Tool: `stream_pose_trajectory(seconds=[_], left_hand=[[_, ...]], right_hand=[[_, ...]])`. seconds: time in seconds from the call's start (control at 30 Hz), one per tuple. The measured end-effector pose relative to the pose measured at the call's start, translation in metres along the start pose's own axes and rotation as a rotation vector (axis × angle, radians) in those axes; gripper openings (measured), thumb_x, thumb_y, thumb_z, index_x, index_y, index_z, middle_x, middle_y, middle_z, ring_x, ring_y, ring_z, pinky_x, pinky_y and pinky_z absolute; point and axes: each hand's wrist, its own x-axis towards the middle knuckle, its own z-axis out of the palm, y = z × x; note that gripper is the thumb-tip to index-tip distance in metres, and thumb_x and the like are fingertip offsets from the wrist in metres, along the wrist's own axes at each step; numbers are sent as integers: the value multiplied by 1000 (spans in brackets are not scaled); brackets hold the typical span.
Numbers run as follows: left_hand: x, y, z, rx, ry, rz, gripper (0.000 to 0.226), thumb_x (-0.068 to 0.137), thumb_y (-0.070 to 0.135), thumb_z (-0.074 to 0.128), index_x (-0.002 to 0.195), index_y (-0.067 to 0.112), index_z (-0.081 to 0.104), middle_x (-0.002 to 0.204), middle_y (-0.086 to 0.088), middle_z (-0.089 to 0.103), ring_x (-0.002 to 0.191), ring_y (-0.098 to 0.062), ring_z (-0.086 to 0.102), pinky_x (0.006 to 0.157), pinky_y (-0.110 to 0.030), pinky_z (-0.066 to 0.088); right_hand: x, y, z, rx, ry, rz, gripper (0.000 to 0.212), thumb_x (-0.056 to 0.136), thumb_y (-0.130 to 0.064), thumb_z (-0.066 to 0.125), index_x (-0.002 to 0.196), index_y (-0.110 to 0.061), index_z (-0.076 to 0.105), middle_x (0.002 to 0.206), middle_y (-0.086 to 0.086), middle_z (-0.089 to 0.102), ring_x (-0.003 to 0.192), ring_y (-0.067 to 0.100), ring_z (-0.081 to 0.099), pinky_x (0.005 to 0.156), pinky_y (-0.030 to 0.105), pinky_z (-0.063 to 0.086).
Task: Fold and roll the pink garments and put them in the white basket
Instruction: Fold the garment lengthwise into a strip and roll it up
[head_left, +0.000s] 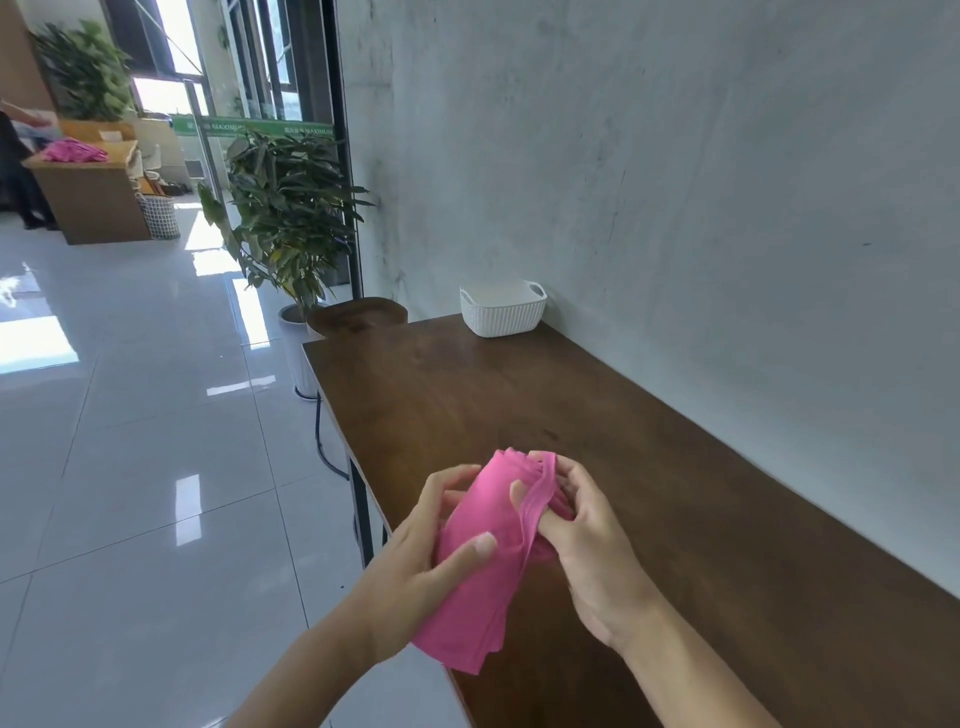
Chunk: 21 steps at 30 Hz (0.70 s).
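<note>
Above the near end of a dark wooden table (597, 415), a person's left hand (415, 561) and right hand (592, 540) both grip a folded pink garment (483, 571), thumbs pressed into the cloth. The white basket (503, 310) sits at the table's far end against the grey wall (675, 156), well apart, nothing between. A potted plant (291, 218) stands beyond, on the tiled floor (130, 441) at left.

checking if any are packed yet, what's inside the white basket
Nothing pink shows above the rim of the white basket; only its pale inner wall is visible. Its floor is hidden by the near wall, so it cannot be confirmed empty.
</note>
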Motion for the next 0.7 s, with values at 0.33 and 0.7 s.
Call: stream_pose_trajectory(seconds=[0.33,0.7], left_hand=[[66,-27,-86,36,-68,-66,61,86,47,78,139,45,48,125,9,64,114,-26,66,86,-45,61],[178,3,-196,730,-260,-3,65,84,67,68,140,54,38,120,20,61,104,-10,65,81,-30,62]], right_hand=[[99,2,17,-39,-97,0,48,92,-46,64,135,-56,45,136,-10,56,124,18,59,92,43,59],[225,-23,26,-71,-342,101,48,84,-20,81,126,-34,63,116,7,67,108,34,69,87,55,59]])
